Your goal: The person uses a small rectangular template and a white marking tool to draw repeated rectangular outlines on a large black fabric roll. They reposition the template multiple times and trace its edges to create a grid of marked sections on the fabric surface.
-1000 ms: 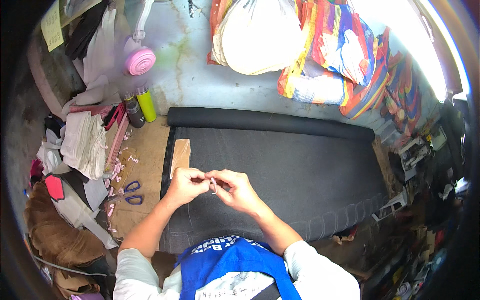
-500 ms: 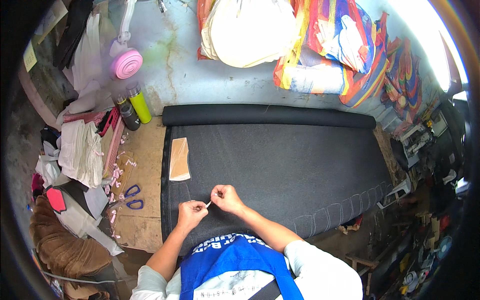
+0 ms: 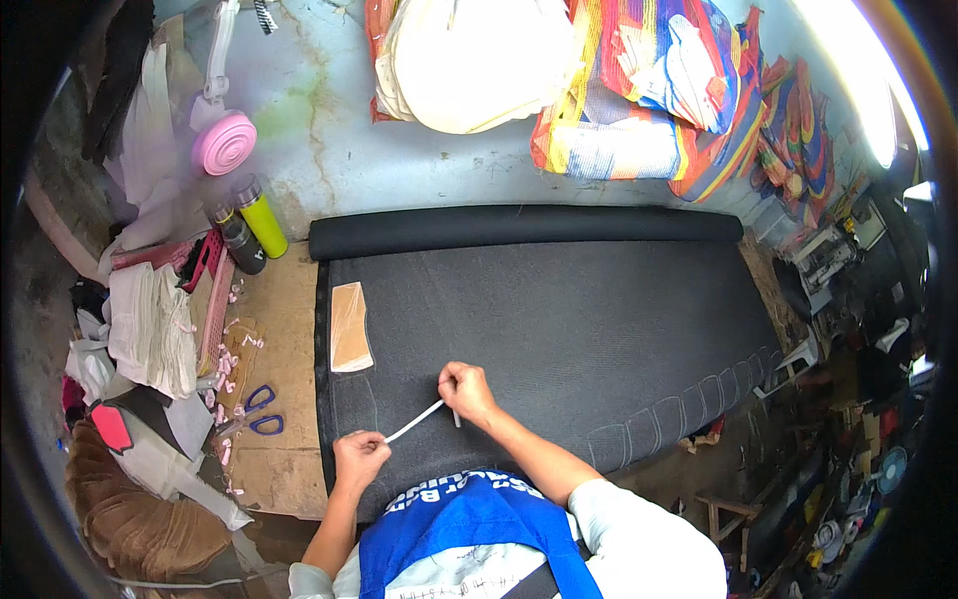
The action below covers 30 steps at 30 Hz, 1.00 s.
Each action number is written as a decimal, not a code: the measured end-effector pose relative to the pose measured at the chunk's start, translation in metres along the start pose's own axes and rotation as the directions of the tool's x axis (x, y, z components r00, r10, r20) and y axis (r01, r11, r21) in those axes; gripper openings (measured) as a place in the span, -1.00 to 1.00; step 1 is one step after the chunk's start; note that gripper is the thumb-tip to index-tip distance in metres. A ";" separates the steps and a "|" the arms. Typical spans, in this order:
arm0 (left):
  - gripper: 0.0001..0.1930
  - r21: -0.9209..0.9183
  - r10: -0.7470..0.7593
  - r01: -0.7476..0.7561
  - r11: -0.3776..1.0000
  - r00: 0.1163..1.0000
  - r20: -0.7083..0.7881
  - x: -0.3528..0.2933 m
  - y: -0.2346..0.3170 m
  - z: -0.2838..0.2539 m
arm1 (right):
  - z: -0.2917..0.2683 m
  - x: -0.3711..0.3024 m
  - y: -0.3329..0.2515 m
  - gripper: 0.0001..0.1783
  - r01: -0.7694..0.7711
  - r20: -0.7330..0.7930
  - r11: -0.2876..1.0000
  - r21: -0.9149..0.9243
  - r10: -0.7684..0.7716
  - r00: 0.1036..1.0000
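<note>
My left hand (image 3: 361, 459) and my right hand (image 3: 467, 391) both pinch a thin white strip (image 3: 413, 421). It runs straight and slanting between them, above black fabric (image 3: 539, 329) spread over the table. A short white end hangs below my right hand. What the strip is made of cannot be made out. Beyond my left hand, a tan pattern piece (image 3: 350, 327) with a pale edge lies on the fabric. Faint chalk outlines (image 3: 354, 401) are drawn just below it, and a row of chalked shapes (image 3: 639, 434) follows the fabric's near right edge.
A rolled length of black fabric (image 3: 519, 229) lies along the back. On the bare wood (image 3: 289, 469) to the left are blue-handled scissors (image 3: 265, 411) and small pink pieces (image 3: 226, 371). Two bottles (image 3: 261, 222) and a stack of white cloth (image 3: 152, 329) stand farther left.
My hands have drawn apart, the left moving left and nearer, the right slightly right. More of the white strip now shows between them. The whole view has shifted slightly.
</note>
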<state>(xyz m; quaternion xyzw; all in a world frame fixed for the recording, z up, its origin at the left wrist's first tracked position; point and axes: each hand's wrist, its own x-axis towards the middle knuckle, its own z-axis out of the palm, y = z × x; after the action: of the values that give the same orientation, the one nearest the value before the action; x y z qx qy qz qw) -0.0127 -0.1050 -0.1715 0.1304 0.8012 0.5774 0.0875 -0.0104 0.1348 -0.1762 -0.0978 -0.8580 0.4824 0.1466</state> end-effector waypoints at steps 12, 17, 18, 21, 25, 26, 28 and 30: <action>-0.92 -0.709 -0.228 0.166 0.685 0.974 0.008 -0.002 -0.015 -0.020 | 0.032 -0.027 0.004 -0.50 0.392 0.499 0.913 -0.114 -0.289 0.817; -0.91 -0.913 -0.198 0.227 0.340 0.966 0.166 0.003 0.009 -0.011 | 0.063 -0.021 -0.004 -0.63 0.383 0.610 0.893 -0.236 -0.171 0.774; -0.91 -0.921 -0.183 0.221 0.321 0.968 0.169 0.006 0.010 -0.013 | 0.061 -0.018 -0.005 -0.61 0.321 0.548 0.933 -0.164 -0.185 0.816; -0.91 -0.927 -0.214 0.186 0.324 0.969 0.120 0.009 0.005 -0.017 | 0.051 -0.011 -0.009 -0.52 -0.258 0.637 0.963 0.073 0.154 0.755; -0.94 -0.861 -0.238 0.169 0.480 0.970 0.058 0.012 -0.010 -0.014 | 0.041 -0.013 -0.017 -0.79 -0.611 0.719 0.638 0.469 0.127 0.684; -0.94 -0.805 -0.237 0.180 0.565 0.970 0.050 0.010 -0.013 -0.011 | 0.039 -0.015 -0.018 -0.93 -0.646 0.735 0.564 0.515 0.099 0.671; -0.92 -0.651 -0.232 0.190 0.735 0.973 0.023 0.007 -0.019 -0.006 | 0.038 -0.019 -0.019 -0.90 -0.679 0.778 0.592 0.435 0.133 0.614; -0.91 -0.389 -0.142 0.145 0.910 0.989 0.037 0.002 -0.023 -0.003 | 0.037 -0.021 -0.016 -0.81 -0.633 0.782 0.688 0.355 0.152 0.605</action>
<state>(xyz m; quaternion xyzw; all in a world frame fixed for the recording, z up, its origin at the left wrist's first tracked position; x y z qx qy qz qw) -0.0184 -0.1139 -0.1920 0.0536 0.6771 0.7169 0.1571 -0.0041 0.0905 -0.1844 -0.0541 -0.5978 0.7479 -0.2835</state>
